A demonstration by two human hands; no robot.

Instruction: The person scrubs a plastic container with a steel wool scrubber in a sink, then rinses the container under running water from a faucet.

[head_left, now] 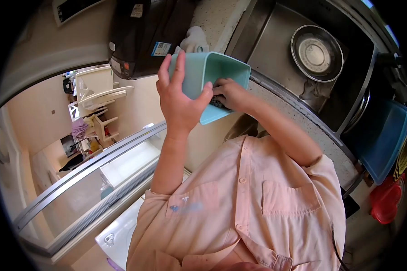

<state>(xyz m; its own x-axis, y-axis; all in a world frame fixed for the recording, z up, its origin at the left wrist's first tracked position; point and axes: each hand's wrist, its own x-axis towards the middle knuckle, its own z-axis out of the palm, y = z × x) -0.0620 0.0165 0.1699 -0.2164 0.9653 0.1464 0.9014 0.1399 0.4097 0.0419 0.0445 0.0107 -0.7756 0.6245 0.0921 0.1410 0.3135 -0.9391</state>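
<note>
A light teal plastic bin (192,72) is tilted on its side in front of my chest, its mouth facing right. My left hand (181,97) grips it from the left, fingers spread along the outer wall and thumb near the rim. Inside the mouth is my right hand (234,95), its fingers curled down against the inner wall. Under those fingers shows a dark, speckled wad (219,102) that looks like a wire scrubber; part of it is hidden by the hand.
A sink (269,45) at the upper right holds a round metal pan (317,53) and a greyish rag (313,90). A dark appliance (140,36) and a white object (195,39) stand beyond the bin. A blue board (380,140) and red basket (386,201) are at right, a sliding-door rail (92,169) at left.
</note>
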